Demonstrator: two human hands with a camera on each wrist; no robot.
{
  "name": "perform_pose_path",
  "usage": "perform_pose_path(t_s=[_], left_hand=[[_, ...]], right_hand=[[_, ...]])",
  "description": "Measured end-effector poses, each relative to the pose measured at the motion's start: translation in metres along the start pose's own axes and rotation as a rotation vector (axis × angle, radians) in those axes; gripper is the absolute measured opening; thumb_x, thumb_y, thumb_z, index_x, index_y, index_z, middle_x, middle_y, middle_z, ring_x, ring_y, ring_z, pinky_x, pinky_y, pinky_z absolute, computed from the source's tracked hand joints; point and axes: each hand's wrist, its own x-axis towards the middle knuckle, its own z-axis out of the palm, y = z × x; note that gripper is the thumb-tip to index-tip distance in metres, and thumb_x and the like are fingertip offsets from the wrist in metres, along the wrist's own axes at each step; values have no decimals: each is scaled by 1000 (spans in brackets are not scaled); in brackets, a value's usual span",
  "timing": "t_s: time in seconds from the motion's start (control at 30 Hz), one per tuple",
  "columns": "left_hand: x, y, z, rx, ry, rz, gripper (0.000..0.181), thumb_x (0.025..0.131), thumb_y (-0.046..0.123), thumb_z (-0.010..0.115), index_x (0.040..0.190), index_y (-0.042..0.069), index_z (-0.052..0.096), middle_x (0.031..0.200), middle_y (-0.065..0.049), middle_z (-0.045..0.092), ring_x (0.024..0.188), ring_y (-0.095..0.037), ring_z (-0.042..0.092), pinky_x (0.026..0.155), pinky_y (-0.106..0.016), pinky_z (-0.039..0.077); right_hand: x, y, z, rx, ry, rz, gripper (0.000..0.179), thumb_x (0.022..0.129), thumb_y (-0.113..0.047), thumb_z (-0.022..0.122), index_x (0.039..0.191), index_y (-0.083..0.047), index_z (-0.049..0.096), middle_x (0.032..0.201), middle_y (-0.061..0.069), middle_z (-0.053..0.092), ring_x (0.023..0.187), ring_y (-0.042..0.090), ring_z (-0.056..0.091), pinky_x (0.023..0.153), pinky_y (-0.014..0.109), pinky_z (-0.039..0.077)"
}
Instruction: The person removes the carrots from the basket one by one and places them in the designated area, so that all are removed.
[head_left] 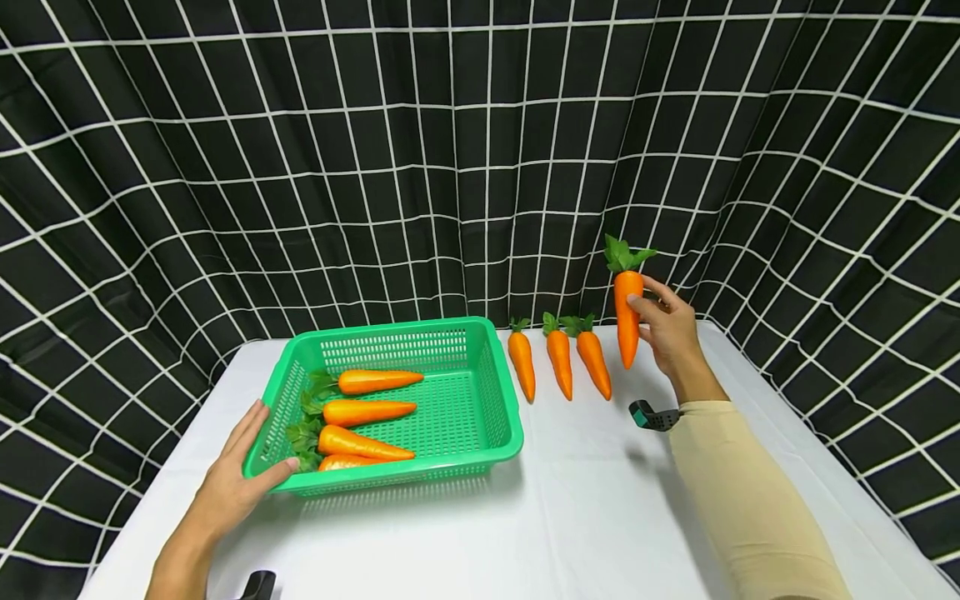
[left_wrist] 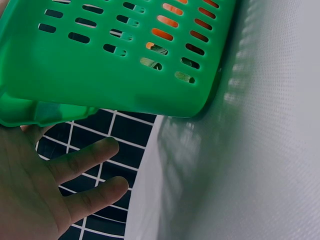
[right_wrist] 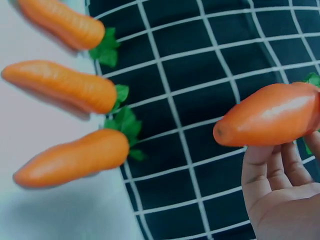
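Note:
My right hand [head_left: 670, 329] holds an orange carrot [head_left: 627, 312] with green leaves above the table, tip pointing down. In the right wrist view its fingers [right_wrist: 285, 167] lie behind the carrot [right_wrist: 270, 117]. My left hand [head_left: 232, 475] rests at the near-left corner of a green plastic basket [head_left: 504, 392], thumb on the near rim. The left wrist view shows straight, spread fingers [left_wrist: 95, 197] beside the basket wall [left_wrist: 100, 75]. Several carrots [head_left: 370, 412] lie in the basket's left part, leaves to the left; the nearest is partly hidden by the rim.
To the right of the basket, three carrots lie in a row on the white table [head_left: 577, 500]: a left one [head_left: 522, 364], a middle one [head_left: 559, 364] and a right one [head_left: 594, 364]. A black curtain with white grid lines [head_left: 472, 183] stands behind the table.

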Motion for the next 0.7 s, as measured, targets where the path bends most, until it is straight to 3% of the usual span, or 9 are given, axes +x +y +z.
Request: perform_pose_path(t_s=[0.37,0.53,0.57,0.7], left_hand=[[-2,3,1,-17,3,11,80,77,29,65,140,18,16,143,9,6,128,-20,4,92,-61,9],[-2,0,2,-9,3,2,81,77,31,65,140,18,16,143,10,6,128,-18,4,92,-61,9],[-1,0,2,-7,4,1,81,76,31,65,140,18,17,143,10,6,128,-17,4,92,-61,9],[0,0,2,-7,8,6,81,76,31,66,140,19,17,142,10,7,128,-16,4,93,-60,10]], right_hand=[[17,38,-17,-240,115,44,56,73,-38,66,125,-25,49,104,8,48,83,21,51,65,27,49],[22,56,-30,-286,114,34,56,74,-36,67,126,-23,48,97,5,52,79,17,53,62,29,49],[27,63,-35,-247,99,33,56,74,-32,69,125,-22,48,96,6,54,78,17,54,60,29,49],[26,65,-35,-304,111,52,57,75,-35,67,126,-21,47,101,9,55,81,17,55,61,28,49]])
